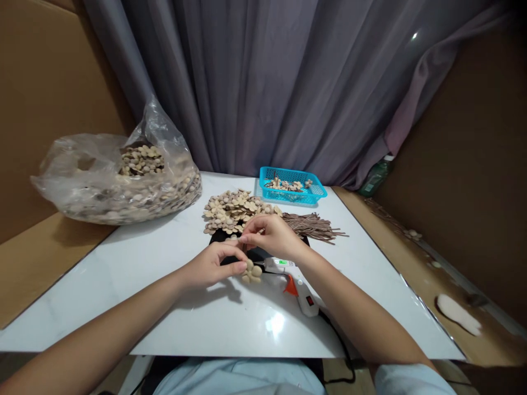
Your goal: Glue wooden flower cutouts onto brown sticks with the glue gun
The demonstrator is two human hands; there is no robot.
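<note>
My left hand point(219, 262) is closed, its thumb and fingers pinching a beige flower-shaped piece point(251, 272) with rounded petals. Just above it, my right hand point(269, 236) has its fingertips pressed together. A bit of thin brown stem seems to show below them, but what they hold is mostly hidden. Under my right forearm lies a white hot glue gun point(305, 299) with an orange trigger, its nozzle pointing left towards the flower piece. Its tip rests by a black mat point(218, 236), partly covered by my hands.
Behind my hands lie a heap of beige flower pieces point(233, 208) and a bundle of brown sticks point(315, 226). A blue basket point(296, 196) with stemmed flowers stands at the back. A clear plastic bag point(164, 203) of pieces fills the left. Cardboard walls flank the white table point(164, 323).
</note>
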